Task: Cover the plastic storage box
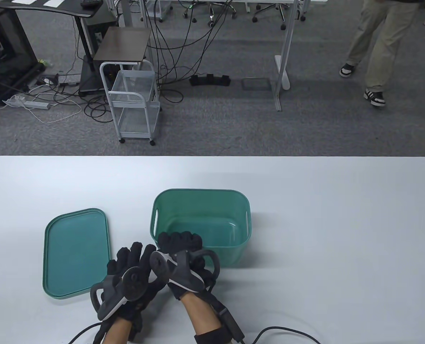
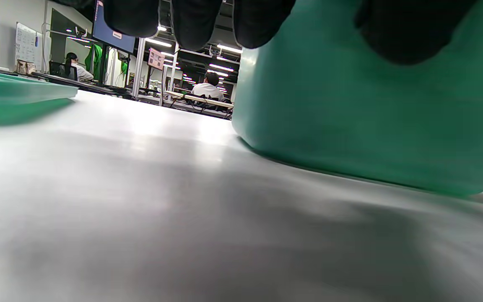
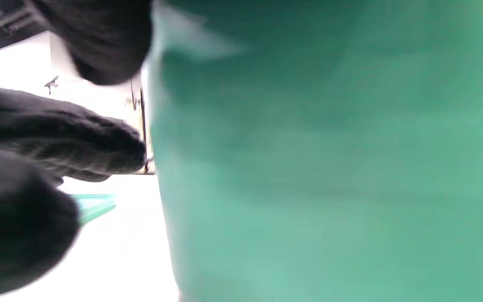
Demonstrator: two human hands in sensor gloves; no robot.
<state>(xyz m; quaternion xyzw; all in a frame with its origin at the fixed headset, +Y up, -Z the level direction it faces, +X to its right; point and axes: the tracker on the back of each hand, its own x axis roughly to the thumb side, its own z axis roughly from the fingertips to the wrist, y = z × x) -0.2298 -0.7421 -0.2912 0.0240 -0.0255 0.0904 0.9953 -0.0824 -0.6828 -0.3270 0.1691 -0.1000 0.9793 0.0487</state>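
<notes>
Nearest the bottom edge of the table view, both gloved hands sit close together over the white bench (image 1: 341, 215), each with a tracker strapped to its back. The left hand (image 1: 131, 277) hovers just off the lid's near right corner, its fingers spread and stretched toward the box without gripping anything; in the left wrist view its fingertips (image 2: 195, 21) hang before the box wall, and contact cannot be told. The right hand (image 1: 183, 261) lies over the box's near left corner with its fingers curled on the rim; the right wrist view is filled by blurred green wall, so how firmly it holds the rim cannot be told. The green plastic storage box (image 1: 201, 225) stands upright and uncovered near the bench's middle, mouth facing up, its long axis running left to right, with a slot handle in each short end wall. To its left, apart from it, the matching green lid (image 1: 77, 252) lies flat on the bench, its long axis running from near to far, crosswise to the box's. Beyond the far edge of the bench, on the grey carpet, stand a white wire trolley (image 1: 135, 104), tangled cables (image 1: 169, 53) and desk legs, and a person in beige trousers (image 1: 378, 46) stands at the upper right.
</notes>
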